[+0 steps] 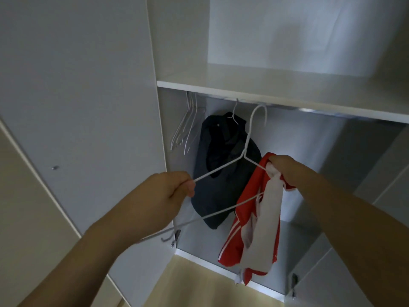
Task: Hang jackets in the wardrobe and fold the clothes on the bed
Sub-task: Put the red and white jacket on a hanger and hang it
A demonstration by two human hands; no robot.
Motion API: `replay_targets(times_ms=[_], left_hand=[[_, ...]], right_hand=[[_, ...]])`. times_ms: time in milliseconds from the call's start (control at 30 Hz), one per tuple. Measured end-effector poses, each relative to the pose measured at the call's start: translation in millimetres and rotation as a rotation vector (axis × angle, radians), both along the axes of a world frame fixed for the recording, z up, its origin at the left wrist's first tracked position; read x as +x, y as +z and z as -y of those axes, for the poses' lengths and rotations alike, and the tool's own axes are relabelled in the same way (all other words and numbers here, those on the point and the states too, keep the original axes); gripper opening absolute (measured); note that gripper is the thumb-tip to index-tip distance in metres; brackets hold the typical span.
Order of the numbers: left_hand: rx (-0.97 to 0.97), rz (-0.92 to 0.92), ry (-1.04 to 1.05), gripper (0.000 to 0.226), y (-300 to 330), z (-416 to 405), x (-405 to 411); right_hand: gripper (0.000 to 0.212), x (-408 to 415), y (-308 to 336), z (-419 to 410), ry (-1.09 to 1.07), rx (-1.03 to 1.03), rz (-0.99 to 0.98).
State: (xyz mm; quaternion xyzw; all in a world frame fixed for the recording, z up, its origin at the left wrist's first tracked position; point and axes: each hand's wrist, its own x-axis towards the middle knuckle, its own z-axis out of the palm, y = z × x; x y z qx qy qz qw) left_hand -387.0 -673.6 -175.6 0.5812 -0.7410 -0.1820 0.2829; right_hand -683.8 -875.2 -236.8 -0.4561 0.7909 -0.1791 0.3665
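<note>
A white wire hanger (pixel 247 138) is held up in front of the open wardrobe, its hook just below the shelf edge. My left hand (pixel 168 191) pinches the hanger's left arm. My right hand (pixel 285 171) grips the collar of a red and white jacket (pixel 254 227) together with the hanger's right arm; the jacket hangs down from it. Behind them a dark jacket (pixel 223 173) hangs on its own hanger from the rail under the shelf.
Several bare wire hangers (pixel 188 125) hang at the rail's left end. A white shelf (pixel 276 91) runs above the rail. The wardrobe's open left door (pixel 77 107) stands to my left, another door panel (pixel 365 218) to my right. The light floor (pixel 188 284) lies below.
</note>
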Motion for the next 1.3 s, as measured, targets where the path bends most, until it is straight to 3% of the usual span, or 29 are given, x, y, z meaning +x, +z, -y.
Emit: replay_targets(times_ms=[67, 167, 233, 300, 367, 400, 433, 500, 567, 600, 633, 667, 733, 833, 867, 967, 1033, 1167, 1300], left_hand=[[-0.049, -0.016, -0.007, 0.027, -13, 9, -10], [-0.038, -0.025, -0.01, 0.025, -49, 27, -26], [0.019, -0.129, 0.026, 0.027, -70, 37, -32], [-0.009, -0.285, 0.03, 0.029, -78, 40, -35], [-0.086, -0.336, -0.028, 0.029, -68, 37, -39], [-0.121, -0.329, -0.067, 0.029, -61, 38, -42], [-0.15, -0.312, -0.083, 0.028, -55, 42, -43], [-0.179, -0.267, -0.066, 0.025, -48, 56, -45], [-0.14, -0.295, 0.076, 0.014, -55, 76, -41], [-0.103, -0.37, 0.16, 0.019, -59, 83, -40], [-0.053, -0.474, 0.226, 0.039, -70, 89, -39], [0.038, -0.603, 0.265, 0.06, -80, 92, -41], [0.374, -0.766, 0.21, 0.079, -98, 92, -55], [0.77, -0.754, -0.032, 0.099, -119, 95, -89], [0.799, -0.744, -0.092, 0.094, -122, 99, -102], [0.799, -0.582, -0.186, 0.035, -105, 101, -133], [0.785, -0.468, -0.281, 0.014, -98, 102, -145], [0.822, -0.484, -0.443, 0.022, -95, 101, -141], [0.751, -0.68, -0.269, 0.04, -80, 117, -102]], right_hand=[[0.025, 2, 18, -13, 0.004, 0.011, 0.108], [0.03, 12, 49, -38, -0.035, -0.082, 0.503], [0.028, 18, 65, -55, 0.032, -0.158, 0.676], [0.025, 23, 75, -72, 0.164, -0.309, 0.483], [0.02, 20, 82, -80, 0.309, -0.577, -0.075], [0.017, 16, 85, -81, 0.359, -0.684, -0.253], [0.017, 14, 90, -82, 0.396, -0.709, -0.282], [0.03, 7, 96, -85, 0.416, -0.607, -0.197], [0.039, 3, 96, -88, 0.374, -0.568, -0.218], [0.043, 0, 96, -88, 0.33, -0.604, -0.249], [0.045, -3, 96, -89, 0.264, -0.658, -0.267], [0.046, -6, 98, -90, 0.2, -0.715, -0.247], [0.048, -11, 108, -96, 0.119, -0.765, -0.106], [0.038, -13, 124, -110, 0.131, -0.81, 0.057], [0.036, -13, 127, -114, 0.142, -0.819, 0.091], [0.036, -17, 132, -126, 0.143, -0.827, 0.142], [0.034, -23, 131, -133, 0.129, -0.81, 0.136], [0.04, -41, 126, -147, 0.097, -0.805, 0.105], [0.046, -71, 114, -155, 0.056, -0.858, -0.104]])
